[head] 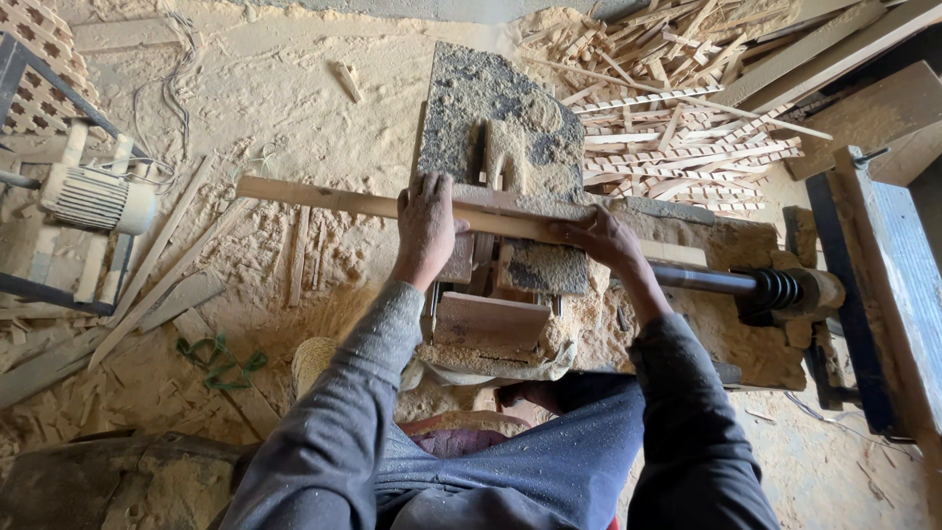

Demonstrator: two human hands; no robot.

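Sawdust covered the floor [294,88]; a scrap pile [677,118] lay at the far right, a motor [93,199] on a frame stood left, in daylight

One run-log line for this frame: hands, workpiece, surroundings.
left hand: pressing on strip | right hand: gripping strip | strip: flat across sawdusty machine table | offcuts: piled behind | motor: left

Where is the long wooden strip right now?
In the head view, the long wooden strip lies crosswise over the sawdust-covered machine table, near the middle. The left hand and right hand press on it.
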